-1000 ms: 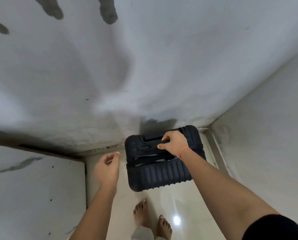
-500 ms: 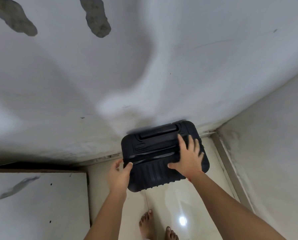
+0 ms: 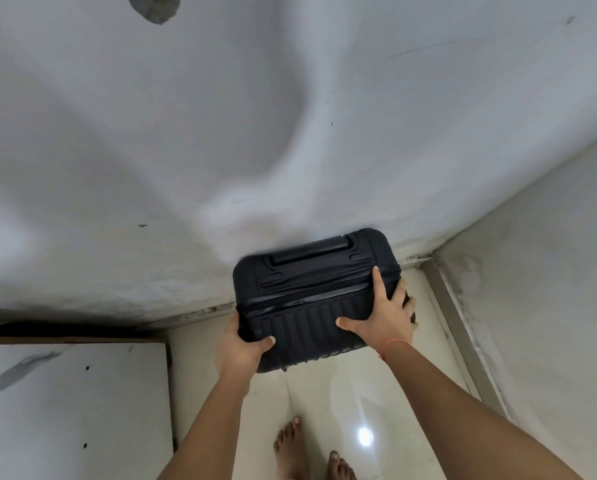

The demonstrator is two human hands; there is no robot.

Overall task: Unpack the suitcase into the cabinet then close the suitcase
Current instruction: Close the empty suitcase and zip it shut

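The black suitcase (image 3: 304, 282) stands upright on the pale tiled floor (image 3: 328, 393), its back touching the white wall (image 3: 221, 133) near the room's corner. Its shell is zipped together, and the handle (image 3: 311, 252) lies flat in its recess on top. The person's left hand (image 3: 238, 351) grasps the near left corner, thumb hooked over the top and fingers down the side. The right hand (image 3: 383, 320) lies spread across the right end of the top, fingers straight, thumb stretched along the ribbed half. A red thread (image 3: 390, 344) circles that wrist. Bare feet (image 3: 290, 445) stand just behind the case. A white marbled panel (image 3: 65, 393) stands to the left.
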